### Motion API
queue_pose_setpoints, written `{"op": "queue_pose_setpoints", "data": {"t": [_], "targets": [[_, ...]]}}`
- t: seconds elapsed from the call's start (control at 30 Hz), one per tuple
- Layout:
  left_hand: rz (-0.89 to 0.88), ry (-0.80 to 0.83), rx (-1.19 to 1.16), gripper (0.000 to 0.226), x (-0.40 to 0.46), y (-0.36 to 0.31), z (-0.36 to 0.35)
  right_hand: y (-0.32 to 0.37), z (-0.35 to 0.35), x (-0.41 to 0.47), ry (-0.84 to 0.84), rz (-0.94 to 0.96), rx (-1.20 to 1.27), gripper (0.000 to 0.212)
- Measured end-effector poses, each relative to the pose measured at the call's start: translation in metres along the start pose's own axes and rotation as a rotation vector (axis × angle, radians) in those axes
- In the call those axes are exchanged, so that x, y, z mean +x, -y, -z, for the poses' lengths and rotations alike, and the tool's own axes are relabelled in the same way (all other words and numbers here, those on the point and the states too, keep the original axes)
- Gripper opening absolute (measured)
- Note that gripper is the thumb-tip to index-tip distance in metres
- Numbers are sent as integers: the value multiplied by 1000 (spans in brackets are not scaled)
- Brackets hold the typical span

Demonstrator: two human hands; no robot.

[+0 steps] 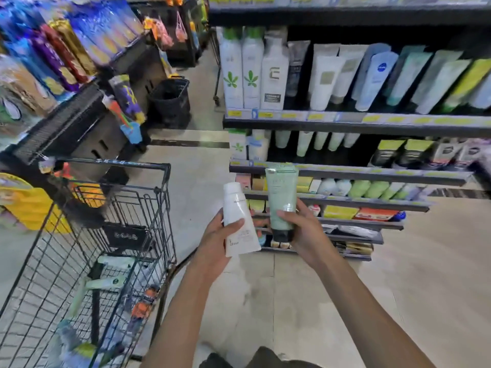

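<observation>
A person stands in a shop aisle holding two cosmetic tubes side by side at chest height. The left hand (212, 243) grips a white tube (240, 221), thumb curled across its front, tilted slightly left. The right hand (300, 229) grips a pale green tube (281, 197) with a black cap pointing down, held upright. The tubes sit just beside each other, apart. Behind them stand shelves (345, 126) of skincare products. A wire shopping cart (148, 235) holding groceries stands to the left.

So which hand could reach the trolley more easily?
Likely the left hand, gripping the white tube: the trolley stands on its side. The right hand, with the green tube, faces the shelves.
</observation>
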State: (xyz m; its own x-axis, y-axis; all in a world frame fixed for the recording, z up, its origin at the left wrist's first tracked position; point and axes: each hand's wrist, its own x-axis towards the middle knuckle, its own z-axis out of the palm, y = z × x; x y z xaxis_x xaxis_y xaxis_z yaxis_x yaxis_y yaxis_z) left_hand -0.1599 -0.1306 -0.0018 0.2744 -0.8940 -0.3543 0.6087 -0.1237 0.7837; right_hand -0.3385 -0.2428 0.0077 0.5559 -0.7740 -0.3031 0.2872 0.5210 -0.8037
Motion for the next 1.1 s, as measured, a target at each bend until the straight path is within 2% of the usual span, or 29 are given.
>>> {"op": "queue_pose_setpoints", "data": {"t": [0.17,0.4,0.63,0.93,1.1], "targets": [[62,0,3,56,6,24,-40,18,49,-4,-40,-4,-16,49],[106,-18,49,57,41,37,-55,30,74,28,-25,-42,37,50],[143,-33,32,53,98,23,-51,31,80,102,-51,-142,89,49],[170,32,12,41,136,7,-51,43,88,207,-74,-108,-108,50],[164,-2,-6,42,144,3,-48,54,89,258,-71,-97,-132,47]]}}
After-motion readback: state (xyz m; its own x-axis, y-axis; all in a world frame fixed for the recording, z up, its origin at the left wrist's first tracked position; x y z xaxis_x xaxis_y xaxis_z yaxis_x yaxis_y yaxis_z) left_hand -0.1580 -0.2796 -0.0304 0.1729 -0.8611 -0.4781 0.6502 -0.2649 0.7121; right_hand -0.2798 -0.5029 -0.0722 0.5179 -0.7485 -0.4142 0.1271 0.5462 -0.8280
